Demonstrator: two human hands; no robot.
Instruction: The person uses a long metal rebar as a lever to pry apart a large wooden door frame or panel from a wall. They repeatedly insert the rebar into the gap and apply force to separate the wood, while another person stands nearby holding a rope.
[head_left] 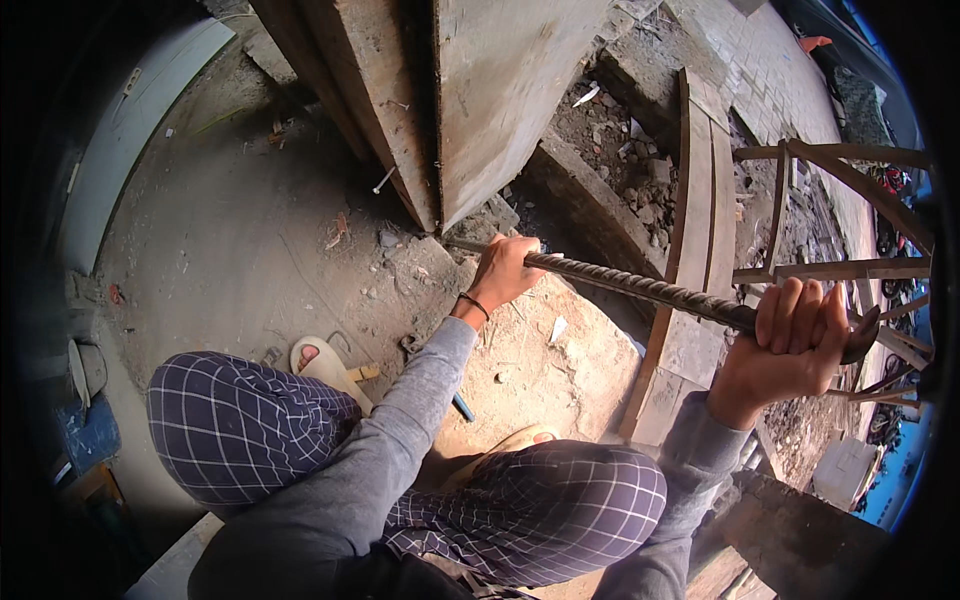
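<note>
A long crowbar (640, 284) with a spiral-ribbed shaft and a dark curved claw slants across in front of me. My left hand (507, 270) wraps round it near its far end, with a dark band at the wrist. My right hand (790, 342) is clenched round the bar just short of the claw. The crowbar's far tip reaches the foot of an upright wooden board casing (510, 100); the tip itself is hard to make out. A nail (384, 180) sticks out of the casing's left side, close to its bottom.
Below the bar lies a pale concrete slab (570, 370). A blue-handled object (463, 406) rests between my sandalled feet. Rubble (650, 190) and a long plank (692, 200) are to the right, beside a wooden frame (835, 270). A white panel (140, 130) lies far left.
</note>
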